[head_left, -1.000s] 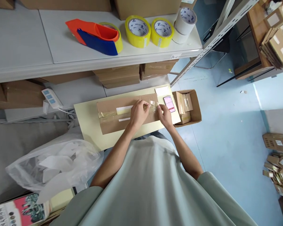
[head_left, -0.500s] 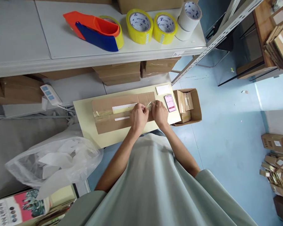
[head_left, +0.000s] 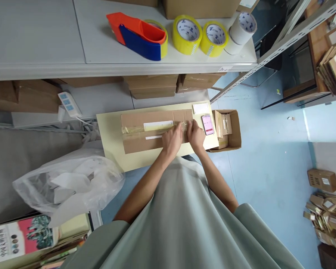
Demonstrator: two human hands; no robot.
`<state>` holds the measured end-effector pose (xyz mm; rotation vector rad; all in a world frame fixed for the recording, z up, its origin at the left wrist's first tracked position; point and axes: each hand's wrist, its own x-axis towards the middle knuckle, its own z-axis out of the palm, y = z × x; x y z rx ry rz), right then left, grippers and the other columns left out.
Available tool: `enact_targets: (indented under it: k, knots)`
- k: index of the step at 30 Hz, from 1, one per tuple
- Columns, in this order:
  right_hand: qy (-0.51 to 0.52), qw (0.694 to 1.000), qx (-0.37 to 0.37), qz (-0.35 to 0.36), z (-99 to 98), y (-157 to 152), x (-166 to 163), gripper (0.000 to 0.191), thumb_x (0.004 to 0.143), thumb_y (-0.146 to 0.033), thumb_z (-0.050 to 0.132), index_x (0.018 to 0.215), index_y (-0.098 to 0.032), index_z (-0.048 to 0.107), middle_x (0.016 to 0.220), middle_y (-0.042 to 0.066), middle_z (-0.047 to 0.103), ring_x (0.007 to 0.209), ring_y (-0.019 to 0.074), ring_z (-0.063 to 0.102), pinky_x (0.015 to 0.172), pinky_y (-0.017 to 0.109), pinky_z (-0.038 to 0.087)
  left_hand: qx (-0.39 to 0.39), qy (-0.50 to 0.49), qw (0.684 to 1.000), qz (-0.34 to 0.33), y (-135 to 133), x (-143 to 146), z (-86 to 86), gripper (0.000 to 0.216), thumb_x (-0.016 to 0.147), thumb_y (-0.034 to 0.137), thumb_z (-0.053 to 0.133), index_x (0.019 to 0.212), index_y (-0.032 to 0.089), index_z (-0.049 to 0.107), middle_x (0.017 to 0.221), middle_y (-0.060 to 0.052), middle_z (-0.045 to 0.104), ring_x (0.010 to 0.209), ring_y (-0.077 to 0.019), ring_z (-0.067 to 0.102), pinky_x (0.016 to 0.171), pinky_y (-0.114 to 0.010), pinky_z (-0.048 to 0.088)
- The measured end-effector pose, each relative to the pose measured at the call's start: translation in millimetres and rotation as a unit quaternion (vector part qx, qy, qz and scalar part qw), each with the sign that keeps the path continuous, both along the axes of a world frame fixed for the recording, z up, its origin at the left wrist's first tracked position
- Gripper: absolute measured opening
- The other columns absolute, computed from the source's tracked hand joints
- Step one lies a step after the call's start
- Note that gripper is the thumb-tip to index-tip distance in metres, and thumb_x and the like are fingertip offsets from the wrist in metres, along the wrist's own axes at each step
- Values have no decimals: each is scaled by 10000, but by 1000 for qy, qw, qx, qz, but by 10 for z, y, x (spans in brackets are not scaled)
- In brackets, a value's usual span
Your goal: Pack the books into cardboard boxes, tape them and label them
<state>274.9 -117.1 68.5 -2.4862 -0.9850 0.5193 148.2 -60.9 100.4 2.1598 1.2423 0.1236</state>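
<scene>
A long flat cardboard box point(head_left: 134, 144) lies on a pale yellow board point(head_left: 112, 149). Clear packing tape point(head_left: 133, 130) runs along its middle, and two white label strips show on top, the larger label point(head_left: 156, 125) partly under tape. My left hand point(head_left: 172, 141) rests on the box near its right end, fingers bent and pinched together at the tape. Close beside it, my right hand point(head_left: 196, 136) is curled over the right end, its fingers also closed at the tape. The fingertips partly hide the tape between the hands.
A phone point(head_left: 207, 125) and a white card point(head_left: 201, 108) lie right of the box. Beyond stands an open carton point(head_left: 235, 130) with small boxes. The shelf above holds a tape dispenser point(head_left: 140, 35) and tape rolls point(head_left: 187, 34). A plastic bag point(head_left: 72, 183) sits at left.
The view has shifted, so the box and shelf appear further right. The glinting piece of tape raised between my fingers now sits lower, and both hands are pressed closer to the box.
</scene>
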Motion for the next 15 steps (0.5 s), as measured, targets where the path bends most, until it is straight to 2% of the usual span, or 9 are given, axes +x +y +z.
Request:
enact_targets:
  k: [4, 8, 10, 12, 15]
  knots:
    - [-6, 1000, 11, 3, -5, 6, 112, 784, 1162, -706, 131, 1274, -237, 750, 944, 149, 807, 905, 343, 768, 918, 461, 557, 43, 16, 997, -67, -52, -69, -53, 624, 1086, 76, 350, 1658, 194, 571, 1352, -209, 760, 1210, -332, 736, 977, -407, 580]
    - [-26, 1000, 16, -2, -11, 72, 75, 799, 1134, -785, 171, 1114, -223, 738, 897, 164, 794, 890, 357, 765, 907, 471, 560, 72, -3, 990, -118, -110, -158, -86, 598, 1128, 189, 363, 1708, 106, 488, 1409, -279, 682, 1291, -409, 659, 1046, -494, 554]
    - [-34, 999, 1, -11, -37, 111, 22, 778, 1093, -858, 285, 1119, -203, 705, 924, 199, 798, 923, 388, 771, 921, 497, 563, 76, -18, 988, -133, -128, -185, -111, 600, 1139, 239, 374, 1713, 91, 465, 1421, -292, 663, 1289, -422, 640, 1059, -520, 545]
    - [-34, 999, -6, -6, -65, 122, -5, 815, 1038, -920, 381, 1207, -178, 669, 981, 229, 806, 950, 411, 775, 923, 508, 566, 76, -28, 987, -142, -134, -195, -137, 594, 1135, 221, 349, 1700, 84, 476, 1409, -286, 663, 1279, -410, 639, 1074, -520, 536]
    - [-7, 999, 25, 25, -82, 67, 64, 889, 1010, -967, 339, 1278, -183, 662, 999, 201, 819, 930, 386, 774, 884, 460, 566, 73, -50, 984, -152, -105, -223, -133, 571, 1119, 178, 345, 1653, 86, 525, 1415, -267, 657, 1278, -381, 646, 1112, -507, 528]
